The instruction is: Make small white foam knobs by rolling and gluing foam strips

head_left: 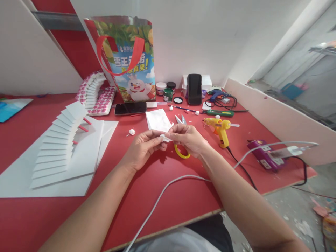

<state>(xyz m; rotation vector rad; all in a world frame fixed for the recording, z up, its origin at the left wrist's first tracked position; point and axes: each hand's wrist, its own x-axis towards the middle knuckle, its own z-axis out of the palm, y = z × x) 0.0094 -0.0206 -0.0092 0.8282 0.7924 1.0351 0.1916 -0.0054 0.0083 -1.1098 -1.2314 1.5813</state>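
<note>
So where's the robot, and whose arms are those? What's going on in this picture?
There's no robot here! Those bare arms belong to a person wearing a camera on their head. It looks forward and down, so you see what's in front of them. The left hand and right hand pinch a small white piece between their fingertips. Beneath is a red table. Yellow-handled scissors lie near the right hand, and a yellow glue gun sits further right. On the left is a white stepped model; a colourful bag stands behind.
</note>
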